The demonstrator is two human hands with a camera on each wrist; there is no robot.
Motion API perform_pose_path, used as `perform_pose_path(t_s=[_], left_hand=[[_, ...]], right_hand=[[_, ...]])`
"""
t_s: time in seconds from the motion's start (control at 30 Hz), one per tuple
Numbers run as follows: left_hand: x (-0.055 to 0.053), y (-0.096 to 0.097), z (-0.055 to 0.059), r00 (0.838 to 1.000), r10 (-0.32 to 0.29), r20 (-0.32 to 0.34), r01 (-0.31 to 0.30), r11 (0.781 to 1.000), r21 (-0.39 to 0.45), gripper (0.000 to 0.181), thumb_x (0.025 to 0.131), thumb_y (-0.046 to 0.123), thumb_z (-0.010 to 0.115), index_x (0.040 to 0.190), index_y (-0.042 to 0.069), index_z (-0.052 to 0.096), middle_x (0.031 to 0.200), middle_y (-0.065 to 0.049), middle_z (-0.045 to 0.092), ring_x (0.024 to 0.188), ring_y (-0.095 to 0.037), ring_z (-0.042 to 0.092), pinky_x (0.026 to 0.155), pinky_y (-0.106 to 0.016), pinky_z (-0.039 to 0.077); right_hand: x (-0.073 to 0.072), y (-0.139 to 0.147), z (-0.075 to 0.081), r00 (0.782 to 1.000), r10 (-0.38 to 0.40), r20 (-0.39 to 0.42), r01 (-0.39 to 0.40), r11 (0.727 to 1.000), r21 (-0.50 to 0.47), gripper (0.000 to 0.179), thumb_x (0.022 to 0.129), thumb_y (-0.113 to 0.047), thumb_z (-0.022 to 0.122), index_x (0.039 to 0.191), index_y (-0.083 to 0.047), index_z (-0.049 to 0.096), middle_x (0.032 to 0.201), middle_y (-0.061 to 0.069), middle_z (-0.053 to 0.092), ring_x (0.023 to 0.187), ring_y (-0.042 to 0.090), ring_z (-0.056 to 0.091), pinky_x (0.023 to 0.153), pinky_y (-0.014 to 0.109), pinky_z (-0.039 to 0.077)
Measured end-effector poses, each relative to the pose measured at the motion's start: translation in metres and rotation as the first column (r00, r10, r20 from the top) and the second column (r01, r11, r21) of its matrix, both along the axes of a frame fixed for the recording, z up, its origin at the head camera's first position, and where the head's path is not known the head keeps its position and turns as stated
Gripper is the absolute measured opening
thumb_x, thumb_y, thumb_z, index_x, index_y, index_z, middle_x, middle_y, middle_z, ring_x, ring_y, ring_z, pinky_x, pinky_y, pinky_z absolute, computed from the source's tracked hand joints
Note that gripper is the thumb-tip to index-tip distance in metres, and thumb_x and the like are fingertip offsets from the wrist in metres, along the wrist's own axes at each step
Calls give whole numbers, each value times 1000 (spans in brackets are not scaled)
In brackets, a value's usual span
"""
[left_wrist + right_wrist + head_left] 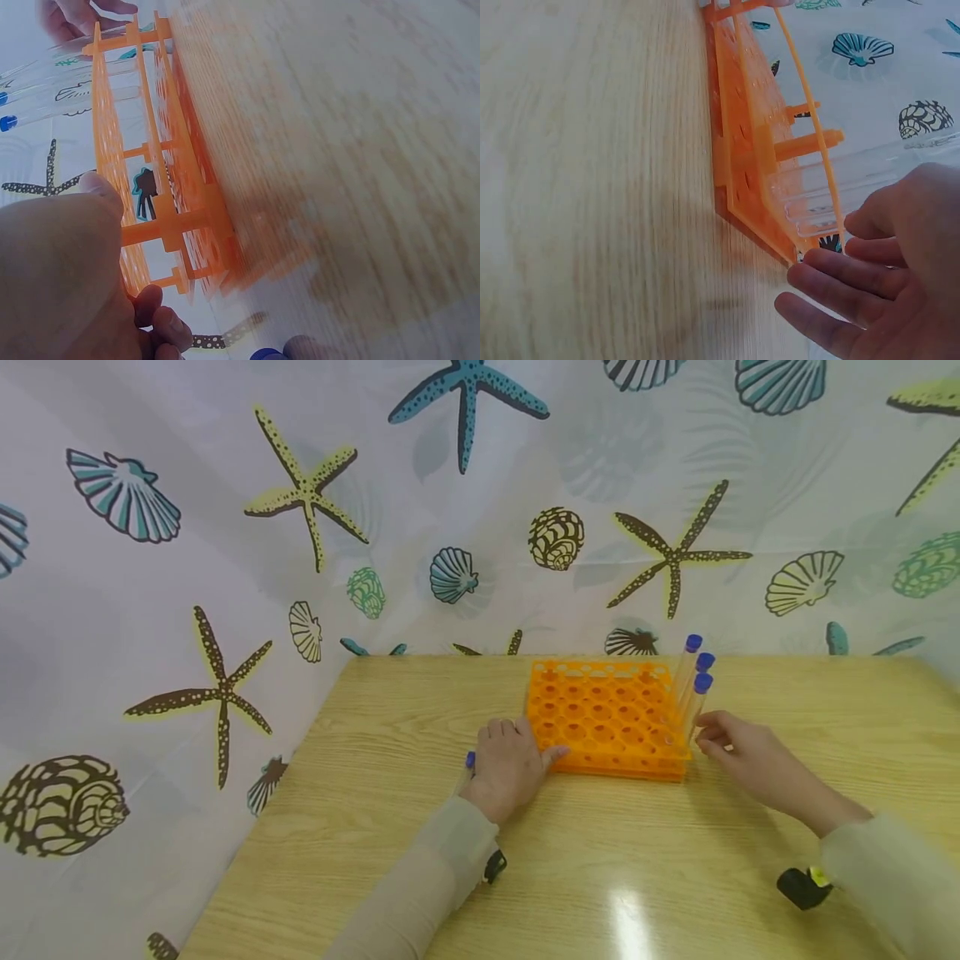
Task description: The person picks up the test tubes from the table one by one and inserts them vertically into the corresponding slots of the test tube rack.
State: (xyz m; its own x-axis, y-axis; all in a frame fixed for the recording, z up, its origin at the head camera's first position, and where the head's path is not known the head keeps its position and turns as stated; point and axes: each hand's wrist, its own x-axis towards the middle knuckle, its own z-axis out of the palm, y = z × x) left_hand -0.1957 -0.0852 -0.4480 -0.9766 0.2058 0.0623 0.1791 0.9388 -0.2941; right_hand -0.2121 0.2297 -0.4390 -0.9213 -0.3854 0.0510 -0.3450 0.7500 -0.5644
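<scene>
An orange test tube rack point(607, 760) stands on the table, its rows of holes facing up. Three clear test tubes with blue caps point(702, 683) stand in its right end. My left hand point(508, 768) grips the rack's left end, thumb over the top plate and fingers curled at the side. Beside the tubes, my right hand point(742, 756) is at the rack's right end with loosely bent fingers. In the right wrist view its thumb point(874, 214) is close to the top plate's edge and the clear tubes point(810, 202); whether it touches them I cannot tell.
Another blue-capped tube point(470, 760) lies on the table left of my left hand, mostly hidden by it. Behind the wooden table point(375, 760) hangs a cloth point(495, 510) printed with shells and starfish, which also runs along the left side.
</scene>
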Motion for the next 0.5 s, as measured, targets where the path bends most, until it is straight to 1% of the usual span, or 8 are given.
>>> perform_pose_path(t_s=[0.1,0.23,0.37,0.5], left_hand=[[0,0,0,1000,-3,-7,3,1000,-2,69,96,72,16,82,10,43,70,-2,44,65,-18,40,60,-29,28],[-1,0,0,1000,-5,-9,5,1000,1,69,96,72,16,81,9,43,70,-2,43,64,-18,40,59,-29,28],[0,1,0,1000,6,17,-6,1000,13,69,96,71,15,82,9,41,70,-2,40,64,-18,39,61,-29,29],[0,2,1,999,13,34,-14,1000,19,69,96,72,15,82,9,40,71,-2,40,65,-18,39,62,-29,30]], right_hand=[[6,-3,-1,1000,8,17,-8,1000,17,35,101,-8,53,129,12,48,109,25,66,100,38,65,85,53,54],[12,-8,1,1000,19,21,-20,999,29,38,96,-8,57,127,14,49,105,23,67,94,34,65,81,50,55],[15,-14,2,1000,23,-3,-23,998,63,42,94,-15,61,124,12,51,105,22,67,92,30,65,80,49,55],[15,-17,1,999,10,-36,-6,992,124,43,94,-26,64,118,8,54,100,18,66,86,25,63,75,45,55]])
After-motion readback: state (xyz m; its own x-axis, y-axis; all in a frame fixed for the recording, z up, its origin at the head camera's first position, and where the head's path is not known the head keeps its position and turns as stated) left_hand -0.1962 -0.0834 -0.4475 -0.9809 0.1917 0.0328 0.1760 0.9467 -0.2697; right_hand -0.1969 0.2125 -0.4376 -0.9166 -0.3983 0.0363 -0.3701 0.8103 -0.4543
